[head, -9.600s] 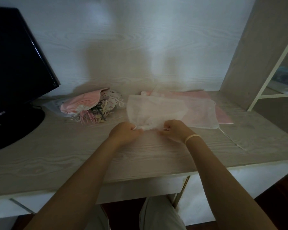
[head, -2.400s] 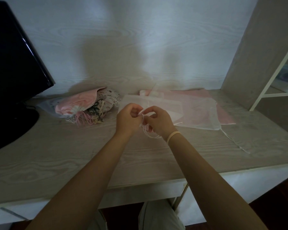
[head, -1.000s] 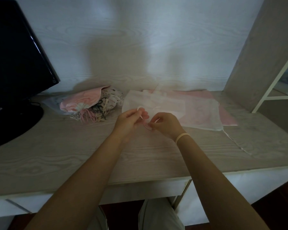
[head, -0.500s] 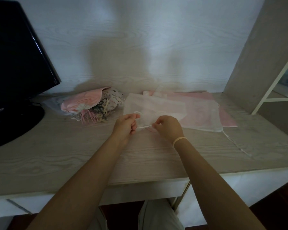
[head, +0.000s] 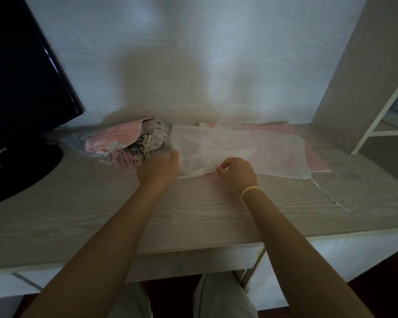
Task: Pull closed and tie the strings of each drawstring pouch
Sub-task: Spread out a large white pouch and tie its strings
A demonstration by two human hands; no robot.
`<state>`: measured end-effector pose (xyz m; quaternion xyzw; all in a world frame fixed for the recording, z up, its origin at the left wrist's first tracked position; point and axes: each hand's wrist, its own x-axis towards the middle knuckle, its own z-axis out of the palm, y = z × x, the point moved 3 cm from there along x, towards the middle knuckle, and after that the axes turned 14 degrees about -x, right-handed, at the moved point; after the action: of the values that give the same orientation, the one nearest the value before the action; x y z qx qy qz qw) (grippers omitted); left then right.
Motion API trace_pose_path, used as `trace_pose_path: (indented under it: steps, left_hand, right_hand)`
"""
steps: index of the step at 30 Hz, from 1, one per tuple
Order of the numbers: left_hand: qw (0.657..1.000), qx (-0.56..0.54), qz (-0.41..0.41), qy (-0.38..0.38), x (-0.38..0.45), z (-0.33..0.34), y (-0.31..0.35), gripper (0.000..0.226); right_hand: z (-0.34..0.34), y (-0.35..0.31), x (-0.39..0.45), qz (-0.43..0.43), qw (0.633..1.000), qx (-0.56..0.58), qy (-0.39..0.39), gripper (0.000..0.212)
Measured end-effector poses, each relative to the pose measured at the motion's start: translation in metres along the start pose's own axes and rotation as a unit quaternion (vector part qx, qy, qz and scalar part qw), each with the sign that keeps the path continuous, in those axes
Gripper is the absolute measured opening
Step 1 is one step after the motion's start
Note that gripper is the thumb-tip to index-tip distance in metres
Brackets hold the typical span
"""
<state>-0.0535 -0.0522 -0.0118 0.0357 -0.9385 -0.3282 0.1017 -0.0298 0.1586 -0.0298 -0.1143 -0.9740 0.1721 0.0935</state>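
Observation:
A sheer white drawstring pouch (head: 207, 148) lies on the desk in front of me, on top of other sheer and pink pouches (head: 283, 152) spread to its right. My left hand (head: 159, 167) rests at the white pouch's left edge, fingers curled on the fabric. My right hand (head: 237, 172) sits at the pouch's near edge, its fingertips pinched on the thin white string there. A heap of closed pouches (head: 126, 143), pink and patterned, lies to the left with its strings hanging toward me.
A black monitor (head: 21, 88) on a round base fills the left side of the desk (head: 193, 214). A grey shelf panel (head: 359, 72) with a white frame rises at the right. A loose white string (head: 331, 196) trails over the desk at the right.
My hands were close together working the string; now they have moved apart. The left hand has gone to the pouch's left edge, and the right still pinches the string.

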Motion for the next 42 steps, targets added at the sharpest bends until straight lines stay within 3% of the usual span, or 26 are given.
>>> trace_pose_path:
  steps: [3, 5, 9, 13, 18, 27, 31, 37, 42]
  left_hand:
    - [0.995, 0.093, 0.005, 0.033, 0.000, -0.006, -0.003, 0.048]
    - [0.989, 0.130, 0.053, 0.053, -0.001, -0.003, -0.001, 0.042]
    - [0.986, 0.054, 0.161, 0.002, -0.010, 0.008, 0.020, 0.026]
    - [0.993, -0.028, 0.072, -0.090, -0.018, 0.025, 0.019, 0.023]
    - [0.986, -0.137, 0.039, -0.082, -0.027, 0.036, 0.026, 0.028]
    - [0.988, -0.136, 0.058, -0.050, -0.024, 0.042, 0.026, 0.026]
    - [0.970, -0.226, 0.045, -0.075, -0.023, 0.041, 0.033, 0.029]
    - [0.920, -0.352, -0.064, -0.159, -0.021, 0.041, 0.041, 0.030]
    - [0.929, -0.343, -0.029, -0.133, -0.018, 0.038, 0.037, 0.027]
  right_hand:
    - [0.003, 0.004, -0.002, 0.009, 1.000, -0.003, -0.004, 0.017]
    - [0.002, 0.006, -0.003, 0.012, 1.000, -0.003, 0.001, 0.018]
    - [-0.001, 0.001, 0.000, 0.011, 1.000, 0.002, 0.000, 0.017]
    - [0.000, -0.007, -0.001, 0.001, 1.000, 0.010, -0.008, 0.019]
    - [0.002, -0.002, 0.002, -0.016, 0.999, 0.030, -0.021, 0.028]
    - [-0.015, -0.017, -0.005, -0.052, 0.977, 0.206, -0.001, 0.014]
    - [-0.022, -0.023, -0.009, -0.055, 0.961, 0.269, -0.014, 0.014]
    - [-0.023, -0.021, -0.009, -0.055, 0.972, 0.229, 0.005, 0.014]
    - [-0.021, -0.008, -0.004, -0.014, 0.980, 0.193, 0.041, 0.013]
